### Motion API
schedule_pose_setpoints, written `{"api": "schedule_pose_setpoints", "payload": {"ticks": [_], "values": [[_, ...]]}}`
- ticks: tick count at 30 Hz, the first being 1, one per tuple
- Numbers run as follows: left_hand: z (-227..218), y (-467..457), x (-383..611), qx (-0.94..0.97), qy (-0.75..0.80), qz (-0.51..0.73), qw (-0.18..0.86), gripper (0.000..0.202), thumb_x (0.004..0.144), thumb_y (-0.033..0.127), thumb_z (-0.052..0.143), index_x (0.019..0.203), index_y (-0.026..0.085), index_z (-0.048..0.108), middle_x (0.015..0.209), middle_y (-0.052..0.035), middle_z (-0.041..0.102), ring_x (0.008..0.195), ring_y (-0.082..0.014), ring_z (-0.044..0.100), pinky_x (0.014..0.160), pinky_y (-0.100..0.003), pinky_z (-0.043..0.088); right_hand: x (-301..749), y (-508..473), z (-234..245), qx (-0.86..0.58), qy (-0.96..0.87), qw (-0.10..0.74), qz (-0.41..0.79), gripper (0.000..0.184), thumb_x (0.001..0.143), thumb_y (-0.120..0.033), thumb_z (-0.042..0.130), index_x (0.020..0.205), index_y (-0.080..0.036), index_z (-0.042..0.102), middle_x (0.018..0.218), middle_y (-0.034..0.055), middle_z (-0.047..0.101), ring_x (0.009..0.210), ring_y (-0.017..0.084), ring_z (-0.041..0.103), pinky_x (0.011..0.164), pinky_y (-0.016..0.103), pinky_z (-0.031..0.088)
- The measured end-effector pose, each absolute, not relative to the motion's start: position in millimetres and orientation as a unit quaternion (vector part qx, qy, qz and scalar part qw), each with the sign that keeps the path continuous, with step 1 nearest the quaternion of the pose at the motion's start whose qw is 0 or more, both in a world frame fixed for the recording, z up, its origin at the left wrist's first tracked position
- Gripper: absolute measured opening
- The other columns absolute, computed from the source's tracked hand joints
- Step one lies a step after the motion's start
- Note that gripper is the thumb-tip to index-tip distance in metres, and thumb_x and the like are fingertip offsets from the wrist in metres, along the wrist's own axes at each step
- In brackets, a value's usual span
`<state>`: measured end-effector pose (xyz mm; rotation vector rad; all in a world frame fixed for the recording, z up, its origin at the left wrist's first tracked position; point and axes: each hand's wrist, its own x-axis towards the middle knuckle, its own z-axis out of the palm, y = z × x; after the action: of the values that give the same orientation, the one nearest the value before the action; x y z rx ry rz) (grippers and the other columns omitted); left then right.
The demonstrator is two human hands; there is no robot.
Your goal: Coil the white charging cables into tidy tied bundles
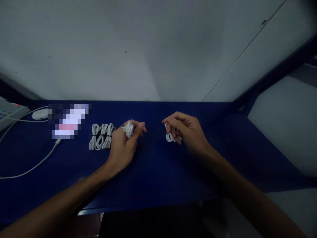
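A coiled white cable (129, 129) sits in my left hand (123, 143), the thumb and fingers closed around it. Just left of that hand, several white cable bundles (100, 136) lie side by side on the blue table, each cinched with a dark tie. My right hand (187, 130) hovers to the right with its fingers curled and the thumb against the forefinger. Whatever the pinch holds is too small and dark to make out. Another white cable bundle (169, 137) shows beneath the right fingers, partly hidden by them; whether they touch it is unclear.
On the left, a blurred-out lit screen (66, 124) has a white charging cord (47, 157) running from it. A white mouse-like object (39, 114) and a white box with a red light (12, 114) are farther left. A grey wall (158, 59) backs the blue table (153, 178).
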<state>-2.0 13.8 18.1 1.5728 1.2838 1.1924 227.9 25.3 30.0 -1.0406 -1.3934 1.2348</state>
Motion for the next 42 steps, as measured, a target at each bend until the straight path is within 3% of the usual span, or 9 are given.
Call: {"api": "schedule_pose_setpoints", "payload": {"ticks": [4, 10, 15, 20, 27, 31, 36, 42], "values": [[18.5, 7.1, -0.6, 0.629, 0.480, 0.448, 0.416, 0.030, 0.103, 0.050, 0.067, 0.091, 0.023, 0.073, 0.053, 0.0045, 0.050, 0.047, -0.0131, 0.042, 0.048, -0.028, 0.030, 219.1, 18.3, 30.4, -0.417, -0.611, 0.428, 0.519, 0.026, 0.102, -0.047, 0.070, 0.101, -0.021, 0.078, 0.088, 0.0030, 0.074, 0.055, 0.010, 0.059, 0.040, 0.023, 0.043], [19.4, 8.1, -2.1, 0.668, 0.481, 0.405, 0.399, 0.028, 0.104, 0.048, 0.066, 0.092, 0.024, 0.074, 0.060, 0.0026, 0.054, 0.054, -0.0143, 0.044, 0.052, -0.029, 0.031, 216.2, 13.4, 31.1, -0.434, -0.642, 0.384, 0.502, 0.022, 0.099, -0.041, 0.074, 0.091, -0.021, 0.078, 0.077, 0.0010, 0.073, 0.052, 0.009, 0.055, 0.042, 0.023, 0.040], [17.9, 10.8, -2.6, 0.680, 0.470, 0.371, 0.423, 0.036, 0.104, 0.050, 0.065, 0.083, 0.020, 0.068, 0.066, 0.0021, 0.055, 0.058, -0.0132, 0.043, 0.053, -0.027, 0.032, 218.4, 14.7, 34.4, -0.425, -0.662, 0.349, 0.509, 0.014, 0.094, -0.036, 0.079, 0.092, -0.023, 0.081, 0.080, 0.0008, 0.074, 0.064, 0.013, 0.063, 0.052, 0.025, 0.047], [17.8, 7.9, -2.0, 0.672, 0.462, 0.347, 0.463, 0.032, 0.105, 0.047, 0.065, 0.087, 0.021, 0.070, 0.064, 0.0032, 0.053, 0.054, -0.0120, 0.040, 0.049, -0.026, 0.030, 219.0, 14.9, 30.5, -0.425, -0.675, 0.325, 0.507, 0.013, 0.093, -0.034, 0.080, 0.090, -0.022, 0.080, 0.081, 0.0020, 0.076, 0.070, 0.016, 0.066, 0.064, 0.029, 0.051], [17.0, 12.2, 1.6, 0.566, 0.482, 0.418, 0.521, 0.029, 0.097, 0.048, 0.074, 0.107, 0.021, 0.072, 0.072, 0.0021, 0.061, 0.049, -0.0100, 0.043, 0.044, -0.025, 0.032, 218.7, 21.5, 20.2, -0.536, -0.692, 0.381, 0.297, 0.011, 0.093, -0.034, 0.079, 0.086, -0.026, 0.081, 0.074, -0.0001, 0.074, 0.064, 0.017, 0.060, 0.063, 0.033, 0.046], [13.7, 18.1, 2.1, 0.486, 0.471, 0.423, 0.603, 0.035, 0.097, 0.049, 0.073, 0.118, 0.021, 0.068, 0.080, 0.0010, 0.063, 0.049, -0.0093, 0.044, 0.041, -0.023, 0.035, 210.4, 22.9, 10.4, -0.577, -0.708, 0.355, 0.200, 0.018, 0.093, -0.032, 0.078, 0.076, -0.026, 0.076, 0.070, 0.0008, 0.072, 0.073, 0.022, 0.064, 0.069, 0.038, 0.048], [10.2, 23.1, 2.0, 0.428, 0.403, 0.459, 0.666, 0.037, 0.103, 0.037, 0.054, 0.131, 0.014, 0.065, 0.090, -0.0058, 0.070, 0.064, -0.0157, 0.062, 0.058, -0.029, 0.056, 202.3, 23.3, -2.4, -0.618, -0.711, 0.316, 0.112, 0.026, 0.092, -0.035, 0.076, 0.069, -0.026, 0.072, 0.065, 0.0040, 0.066, 0.076, 0.025, 0.062, 0.058, 0.034, 0.039], [14.9, 20.2, 3.1, 0.400, 0.392, 0.481, 0.674, 0.045, 0.104, 0.026, 0.058, 0.146, 0.011, 0.058, 0.107, -0.0121, 0.078, 0.084, -0.0212, 0.076, 0.085, -0.038, 0.063, 200.1, 21.5, 5.1, -0.631, -0.704, 0.322, 0.057, 0.027, 0.095, -0.037, 0.074, 0.071, -0.025, 0.068, 0.066, 0.0048, 0.065, 0.077, 0.026, 0.059, 0.056, 0.034, 0.032]]}}
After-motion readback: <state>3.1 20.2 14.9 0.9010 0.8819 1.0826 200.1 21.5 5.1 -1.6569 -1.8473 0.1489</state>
